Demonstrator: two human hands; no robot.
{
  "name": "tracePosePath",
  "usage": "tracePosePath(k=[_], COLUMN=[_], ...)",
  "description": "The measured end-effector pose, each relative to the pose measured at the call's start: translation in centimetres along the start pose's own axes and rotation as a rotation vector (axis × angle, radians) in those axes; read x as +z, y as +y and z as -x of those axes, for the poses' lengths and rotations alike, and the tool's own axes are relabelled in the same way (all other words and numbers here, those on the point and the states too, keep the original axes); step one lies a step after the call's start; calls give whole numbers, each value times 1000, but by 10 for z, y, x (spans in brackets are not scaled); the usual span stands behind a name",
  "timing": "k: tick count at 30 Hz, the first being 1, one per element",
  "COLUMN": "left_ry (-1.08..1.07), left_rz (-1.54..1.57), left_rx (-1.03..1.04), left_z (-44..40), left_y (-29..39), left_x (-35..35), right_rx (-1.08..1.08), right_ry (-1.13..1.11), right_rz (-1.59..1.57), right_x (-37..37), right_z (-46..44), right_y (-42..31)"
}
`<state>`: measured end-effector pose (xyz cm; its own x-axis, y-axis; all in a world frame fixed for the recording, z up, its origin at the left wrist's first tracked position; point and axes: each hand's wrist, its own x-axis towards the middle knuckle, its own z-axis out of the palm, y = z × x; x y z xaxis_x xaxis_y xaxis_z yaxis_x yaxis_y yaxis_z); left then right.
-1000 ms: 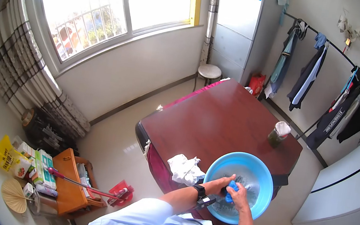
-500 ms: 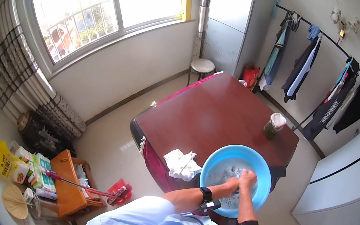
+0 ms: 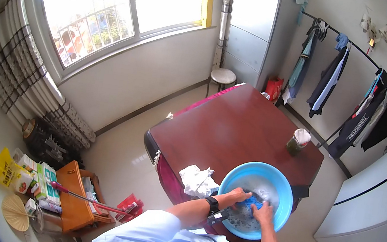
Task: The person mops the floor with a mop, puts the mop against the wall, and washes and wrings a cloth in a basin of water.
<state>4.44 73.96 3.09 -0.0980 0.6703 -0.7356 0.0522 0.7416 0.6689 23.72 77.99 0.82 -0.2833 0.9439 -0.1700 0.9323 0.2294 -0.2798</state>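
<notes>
A light blue basin (image 3: 284, 204) stands at the near corner of the dark red table (image 3: 212, 129), with sudsy water inside. Low in the basin, a blue cloth (image 3: 252, 202) lies between my two hands. My left hand (image 3: 239, 196) grips its left side, and my right hand (image 3: 264, 212) has hold of its right side, with fingertips partly hidden by cloth and suds. Beside the basin on the left, a crumpled white cloth (image 3: 197, 180) rests on the table edge.
A jar with a white cover (image 3: 297, 140) stands toward the table's right edge. Behind are a round stool (image 3: 223, 77) and a clothes rack (image 3: 341, 34). At lower left are a wooden cabinet (image 3: 69, 197) and a red dustpan (image 3: 130, 208).
My hands were close together on the blue cloth, then low in the basin; now they are farther apart with the cloth spread between them. The view has shifted slightly.
</notes>
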Motion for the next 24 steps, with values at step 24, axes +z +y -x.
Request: tracePosePath(k=[24], left_ry=[-280], left_rz=[939], left_rx=[72], left_z=[-45], left_y=[-14], left_x=[76], right_rx=[-66], right_ry=[331], right_rz=[-433], right_x=[-33], right_z=[-26], right_y=[-65])
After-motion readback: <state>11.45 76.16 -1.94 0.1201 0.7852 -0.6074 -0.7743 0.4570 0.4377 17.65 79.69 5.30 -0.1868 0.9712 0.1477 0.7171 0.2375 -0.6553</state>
